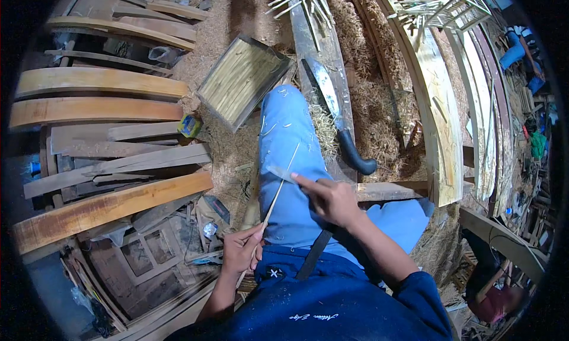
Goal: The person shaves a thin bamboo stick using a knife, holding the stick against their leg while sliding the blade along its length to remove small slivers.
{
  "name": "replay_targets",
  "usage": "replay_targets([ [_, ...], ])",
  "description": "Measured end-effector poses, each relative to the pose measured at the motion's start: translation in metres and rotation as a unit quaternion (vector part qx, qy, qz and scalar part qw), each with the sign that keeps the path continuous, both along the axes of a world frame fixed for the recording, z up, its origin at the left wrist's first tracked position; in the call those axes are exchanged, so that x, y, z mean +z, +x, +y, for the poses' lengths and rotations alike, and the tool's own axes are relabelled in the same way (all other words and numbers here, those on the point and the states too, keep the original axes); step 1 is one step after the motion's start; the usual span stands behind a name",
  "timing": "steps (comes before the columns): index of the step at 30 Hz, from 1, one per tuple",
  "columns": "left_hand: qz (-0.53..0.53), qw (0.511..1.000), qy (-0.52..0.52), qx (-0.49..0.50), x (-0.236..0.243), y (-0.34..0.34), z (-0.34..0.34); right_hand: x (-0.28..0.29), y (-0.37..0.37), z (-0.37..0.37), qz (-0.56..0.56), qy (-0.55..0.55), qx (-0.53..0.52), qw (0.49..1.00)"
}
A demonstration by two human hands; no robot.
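Note:
A thin, pale wooden stick [275, 200] slants up over my thigh, its lower end pinched in my left hand [242, 251]. My right hand [332, 202] grips a small knife, with the forefinger stretched along it. The knife blade [280, 174] lies across the stick near its upper part; the handle is hidden inside my fist. Blue trousers with a few curled shavings on them lie under both hands. Beyond my right hand, a large curved blade [324, 87] with a black handle [354, 154] rests on a plank.
A dark-framed tray [232, 113] holding pale sticks stands ahead of my knee. Curved boards [101, 111] are stacked at left, long beams [435, 104] at right. Bundled thin sticks [308, 6] lie on the plank [305, 33]. Shavings cover the floor. Two other people [495, 287] appear at far right.

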State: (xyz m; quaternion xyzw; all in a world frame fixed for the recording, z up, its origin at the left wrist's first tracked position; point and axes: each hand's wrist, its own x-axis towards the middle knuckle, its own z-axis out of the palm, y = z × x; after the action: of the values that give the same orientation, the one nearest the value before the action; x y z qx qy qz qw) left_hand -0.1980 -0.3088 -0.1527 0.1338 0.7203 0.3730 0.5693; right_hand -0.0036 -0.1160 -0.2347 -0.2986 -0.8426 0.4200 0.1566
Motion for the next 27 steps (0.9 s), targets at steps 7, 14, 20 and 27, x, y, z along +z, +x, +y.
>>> replay_targets([
  [7,0.002,1.000,0.000,-0.015,0.000,-0.001,0.005,-0.006,0.000,-0.002,0.007,0.008,-0.061,0.998],
  [14,-0.002,0.999,0.006,-0.034,0.000,0.000,0.010,-0.008,-0.005,-0.003,0.042,0.022,-0.086,0.995],
  [20,0.001,0.999,0.013,-0.046,0.000,-0.003,0.005,-0.019,-0.003,0.010,-0.021,0.027,-0.138,0.990],
  [27,-0.004,0.998,0.029,-0.054,-0.004,-0.003,0.003,-0.031,-0.001,0.017,0.008,0.024,-0.161,0.987],
])
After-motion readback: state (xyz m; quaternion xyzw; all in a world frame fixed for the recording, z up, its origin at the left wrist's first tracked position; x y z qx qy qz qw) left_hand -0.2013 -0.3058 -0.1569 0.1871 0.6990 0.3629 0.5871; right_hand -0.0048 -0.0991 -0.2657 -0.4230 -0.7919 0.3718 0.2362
